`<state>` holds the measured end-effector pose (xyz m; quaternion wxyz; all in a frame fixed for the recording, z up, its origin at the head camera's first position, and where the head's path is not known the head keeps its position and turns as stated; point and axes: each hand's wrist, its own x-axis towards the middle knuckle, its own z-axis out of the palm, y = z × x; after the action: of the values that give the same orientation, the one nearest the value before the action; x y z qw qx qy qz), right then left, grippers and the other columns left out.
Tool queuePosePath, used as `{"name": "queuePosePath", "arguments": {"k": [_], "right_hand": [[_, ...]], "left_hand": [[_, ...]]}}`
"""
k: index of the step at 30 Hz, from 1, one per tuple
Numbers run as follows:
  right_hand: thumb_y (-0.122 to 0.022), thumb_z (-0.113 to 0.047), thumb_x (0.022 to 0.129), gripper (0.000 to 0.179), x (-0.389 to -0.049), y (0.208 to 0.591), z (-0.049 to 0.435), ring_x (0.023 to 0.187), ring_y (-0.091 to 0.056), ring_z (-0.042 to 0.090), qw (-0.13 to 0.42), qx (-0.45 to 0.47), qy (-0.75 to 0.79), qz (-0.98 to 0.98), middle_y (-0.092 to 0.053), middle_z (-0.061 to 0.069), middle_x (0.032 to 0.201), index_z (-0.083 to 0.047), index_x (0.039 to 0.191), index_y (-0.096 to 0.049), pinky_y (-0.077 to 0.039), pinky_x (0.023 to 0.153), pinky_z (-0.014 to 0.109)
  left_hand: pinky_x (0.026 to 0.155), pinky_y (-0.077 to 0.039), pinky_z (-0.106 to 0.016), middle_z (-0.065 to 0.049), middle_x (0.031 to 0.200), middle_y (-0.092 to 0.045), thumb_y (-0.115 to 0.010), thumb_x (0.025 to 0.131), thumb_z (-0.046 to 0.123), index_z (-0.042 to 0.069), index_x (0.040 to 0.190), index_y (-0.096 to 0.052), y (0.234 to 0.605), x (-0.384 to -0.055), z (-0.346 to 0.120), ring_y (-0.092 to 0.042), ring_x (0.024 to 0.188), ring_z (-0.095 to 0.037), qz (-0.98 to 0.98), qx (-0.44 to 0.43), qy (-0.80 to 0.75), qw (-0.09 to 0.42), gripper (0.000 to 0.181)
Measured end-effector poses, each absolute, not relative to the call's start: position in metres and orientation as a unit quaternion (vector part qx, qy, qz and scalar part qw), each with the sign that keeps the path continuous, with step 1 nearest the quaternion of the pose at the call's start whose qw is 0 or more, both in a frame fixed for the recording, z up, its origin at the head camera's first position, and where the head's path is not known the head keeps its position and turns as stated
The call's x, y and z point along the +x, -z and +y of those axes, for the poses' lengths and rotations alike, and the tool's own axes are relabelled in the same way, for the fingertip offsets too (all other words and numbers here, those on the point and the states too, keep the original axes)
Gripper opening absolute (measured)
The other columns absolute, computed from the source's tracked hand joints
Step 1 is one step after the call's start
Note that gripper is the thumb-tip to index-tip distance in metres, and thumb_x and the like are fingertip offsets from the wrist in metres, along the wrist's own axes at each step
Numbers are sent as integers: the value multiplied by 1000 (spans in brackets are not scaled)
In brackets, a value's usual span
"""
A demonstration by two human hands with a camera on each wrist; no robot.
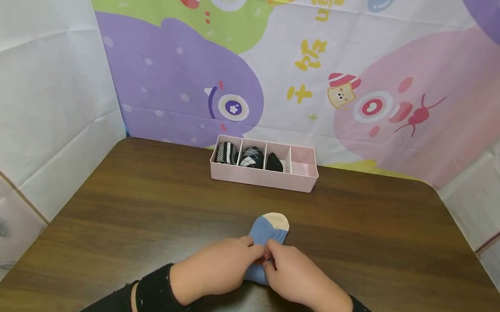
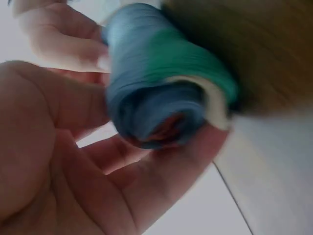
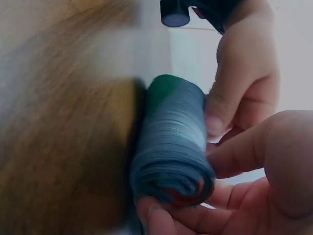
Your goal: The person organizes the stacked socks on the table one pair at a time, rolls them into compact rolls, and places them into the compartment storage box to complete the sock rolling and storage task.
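Note:
A blue sock (image 1: 267,231) with a cream toe lies on the brown table in front of me, its toe pointing away. My left hand (image 1: 222,264) and right hand (image 1: 296,275) meet over its middle, fingertips close together. In the left wrist view the sock (image 2: 146,63) shows as a thick roll with a green patch, and the left thumb and fingers grip its near end. From the right wrist, the sock's other rolled end (image 3: 171,142) sits between the right thumb and fingers. Reddish fabric shows inside the coil.
A pink divided box (image 1: 263,178) stands at the table's back edge. Its compartments hold a striped sock roll (image 1: 226,153), an argyle sock roll (image 1: 252,157) and a black bundle (image 1: 274,162); bare pink floor shows in the rightmost one. A printed cloth (image 1: 173,75) hangs behind.

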<state>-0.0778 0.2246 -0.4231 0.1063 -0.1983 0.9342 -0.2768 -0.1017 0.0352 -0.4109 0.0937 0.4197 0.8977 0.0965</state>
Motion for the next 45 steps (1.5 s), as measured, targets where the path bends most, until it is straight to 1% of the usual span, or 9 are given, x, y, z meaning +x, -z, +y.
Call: {"name": "queuePosePath", "arguments": {"k": [7, 10, 16, 19, 26, 30, 36, 40, 45], "right_hand": [[-57, -14, 93, 14, -74, 423, 220, 71, -43, 10, 25, -216, 179, 959, -46, -8, 76, -18, 79, -53, -41, 61, 27], [-61, -19, 92, 10, -69, 421, 218, 73, -44, 10, -1, -233, 142, 962, -47, -9, 79, -17, 83, -57, -44, 64, 28], [-77, -41, 80, 33, -66, 417, 218, 76, -48, 10, 6, -257, 94, 962, -49, -8, 81, -14, 92, -62, -47, 69, 33], [-80, -39, 78, 30, -69, 418, 219, 76, -49, 9, 5, -274, 81, 958, -50, -9, 79, -16, 87, -63, -48, 69, 32], [-77, -30, 81, 19, -73, 418, 220, 71, -48, 4, 26, -281, 120, 952, -50, -12, 79, -17, 87, -65, -47, 64, 29], [-74, -24, 83, 14, -74, 417, 221, 73, -52, 3, 63, -274, 155, 947, -54, -11, 84, -16, 92, -66, -50, 68, 30], [-70, -24, 86, 17, -75, 419, 222, 79, -53, 3, 87, -277, 164, 943, -56, -10, 90, -14, 99, -66, -52, 73, 31], [-68, -28, 89, 24, -75, 420, 222, 89, -52, 8, 66, -285, 132, 947, -56, -7, 97, -11, 107, -67, -50, 80, 34], [-64, -31, 92, 30, -70, 420, 220, 89, -48, 12, 30, -292, 86, 952, -54, -5, 96, -9, 112, -64, -48, 79, 35]], "left_hand": [[56, -44, -25, 4, 82, -50, -56, 98, 15, 20, 96, -57, 422, -110, 36, -48, 65, -9, 904, 401, -136, 64, 6], [58, -45, -26, 4, 80, -50, -53, 101, 21, 19, 94, -56, 425, -114, 38, -50, 67, -10, 907, 391, -146, 60, 8], [63, -51, -29, 0, 85, -56, -50, 102, 23, 14, 100, -59, 424, -115, 40, -57, 74, -12, 910, 390, -124, 60, 13], [65, -51, -30, -1, 90, -59, -52, 102, 22, 14, 107, -62, 420, -109, 39, -59, 77, -12, 911, 396, -90, 72, 14], [65, -52, -32, -1, 96, -59, -66, 92, 29, 14, 111, -63, 405, -88, 33, -58, 82, -15, 912, 406, -20, 50, 24], [62, -50, -30, 1, 97, -57, -71, 89, 27, 16, 114, -58, 403, -82, 33, -56, 81, -14, 910, 406, -31, 73, 30], [66, -51, -30, 0, 97, -59, -70, 90, 20, 17, 117, -57, 407, -85, 34, -57, 83, -13, 905, 412, -42, 94, 30], [72, -53, -32, 0, 102, -62, -66, 93, 20, 17, 121, -58, 409, -90, 34, -60, 90, -14, 905, 411, -44, 102, 30], [75, -53, -33, -2, 102, -64, -59, 97, 21, 13, 121, -61, 411, -93, 36, -62, 91, -15, 910, 407, -33, 79, 25]]}}
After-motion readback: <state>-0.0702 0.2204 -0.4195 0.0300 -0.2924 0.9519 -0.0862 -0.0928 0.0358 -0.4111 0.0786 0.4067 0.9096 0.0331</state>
